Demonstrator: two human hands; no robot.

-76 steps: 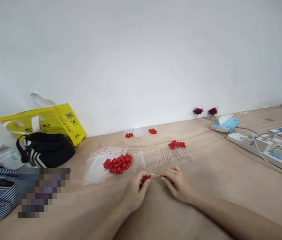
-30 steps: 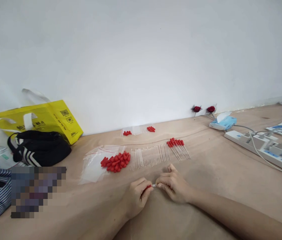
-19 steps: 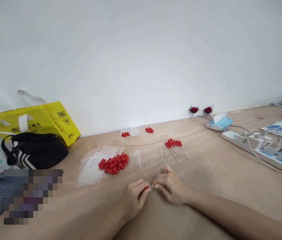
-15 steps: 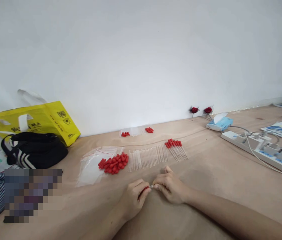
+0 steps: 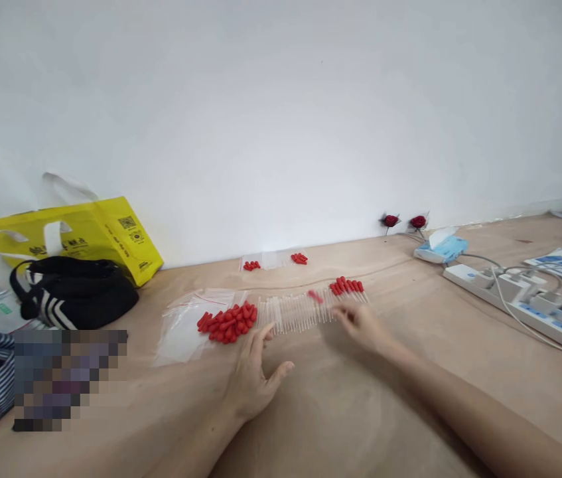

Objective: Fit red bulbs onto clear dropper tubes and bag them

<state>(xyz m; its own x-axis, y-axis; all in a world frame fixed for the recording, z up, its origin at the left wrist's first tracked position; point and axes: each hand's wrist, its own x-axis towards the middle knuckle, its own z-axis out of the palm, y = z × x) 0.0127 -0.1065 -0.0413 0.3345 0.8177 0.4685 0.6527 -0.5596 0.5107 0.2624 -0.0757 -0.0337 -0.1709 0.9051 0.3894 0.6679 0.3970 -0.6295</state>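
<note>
Pinching a red-tipped dropper (image 5: 316,297) in the right hand (image 5: 366,325) near the clear tubes (image 5: 294,316), seemingly behind the red to avoid squeezing it, while spreading the left hand (image 5: 249,384) before them.

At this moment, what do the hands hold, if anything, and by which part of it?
The right hand seems to hold a blurred red-tipped tube by its clear end. The open left hand holds nothing.
</note>
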